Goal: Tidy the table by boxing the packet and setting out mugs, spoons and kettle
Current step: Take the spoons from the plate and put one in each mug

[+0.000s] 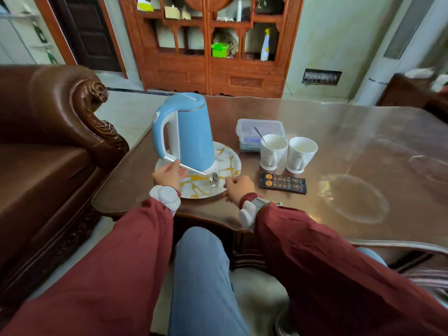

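A blue kettle (188,132) stands on a white plate with gold veins (226,163) at the table's near left. My left hand (167,174) holds a steel spoon (194,170) by its handle, its bowl resting over the plate. My right hand (238,187) is curled at the plate's right rim, apparently holding it. Two white mugs (274,151) (300,154) stand side by side to the right; the left mug has a second spoon (260,135) in it. A black packet (282,186) lies flat in front of the mugs. Behind them sits a clear lidded box (260,124).
The brown table (363,146) has a glossy clear cover. A brown leather sofa arm (80,112) stands close on the left. A carved wooden cabinet (211,44) is behind the table. My knees sit against the near table edge.
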The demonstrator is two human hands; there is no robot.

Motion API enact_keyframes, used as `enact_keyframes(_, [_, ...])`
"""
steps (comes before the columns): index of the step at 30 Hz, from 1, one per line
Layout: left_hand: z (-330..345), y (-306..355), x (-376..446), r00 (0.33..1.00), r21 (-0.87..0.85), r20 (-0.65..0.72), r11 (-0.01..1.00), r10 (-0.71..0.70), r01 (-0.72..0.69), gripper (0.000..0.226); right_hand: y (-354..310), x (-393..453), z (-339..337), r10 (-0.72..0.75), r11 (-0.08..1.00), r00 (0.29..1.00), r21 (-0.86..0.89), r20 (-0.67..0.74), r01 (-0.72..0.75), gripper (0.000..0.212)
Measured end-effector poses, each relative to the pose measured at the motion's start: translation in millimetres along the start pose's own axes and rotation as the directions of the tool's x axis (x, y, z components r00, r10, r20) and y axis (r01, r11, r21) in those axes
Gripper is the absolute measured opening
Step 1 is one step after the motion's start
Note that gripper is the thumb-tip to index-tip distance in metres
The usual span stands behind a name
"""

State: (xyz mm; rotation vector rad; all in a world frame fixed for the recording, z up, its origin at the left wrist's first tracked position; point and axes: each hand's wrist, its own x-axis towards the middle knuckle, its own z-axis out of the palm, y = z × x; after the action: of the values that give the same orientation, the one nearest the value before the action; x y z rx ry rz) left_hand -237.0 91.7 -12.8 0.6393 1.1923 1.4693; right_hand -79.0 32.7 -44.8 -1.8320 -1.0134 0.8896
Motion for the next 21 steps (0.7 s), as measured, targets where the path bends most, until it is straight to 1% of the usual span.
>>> enact_keyframes(2, [9.4,-1.8,-7.5,0.999,-0.019,0.033,1.000,-0.014,0.015,0.010,5.2,1.2,-7.4,-0.002,1.000,1.000,-0.001,-0.016,0.002,0.041])
enact_keyframes(3, [15.5,-2.8,-11.8,0.998,-0.030,0.050,0.999,-0.024,0.026,0.009,8.8,0.9,-13.7,0.005,1.000,1.000,0.006,-0.027,-0.005,0.042])
enact_keyframes(8, [52.0,-4.2,-31.3,0.992,-0.070,0.118,0.996,-0.054,0.062,0.020,28.6,8.5,-53.2,0.043,0.999,0.994,0.029,-0.103,-0.040,0.040])
enact_keyframes(11, [78.4,-6.3,-42.7,0.985,-0.063,0.163,0.995,-0.063,0.075,0.021,39.0,15.0,-79.5,0.063,0.997,0.986,0.049,-0.153,-0.056,0.039])
enact_keyframes(15, [111.6,-11.0,-55.1,0.974,-0.064,0.214,0.993,-0.080,0.096,0.022,53.0,23.5,-108.6,0.092,0.994,0.970,0.074,-0.223,-0.077,0.043])
enact_keyframes(19, [145.3,-18.9,-65.3,0.969,-0.065,0.231,0.993,-0.086,0.103,0.023,59.6,29.7,-139.2,0.097,0.995,0.957,0.019,-0.275,-0.096,0.043])
enact_keyframes(21, [159.8,-22.8,-70.8,0.965,-0.056,0.251,0.994,-0.080,0.097,0.019,60.0,32.5,-153.0,0.078,0.996,0.950,-0.009,-0.304,-0.084,0.041])
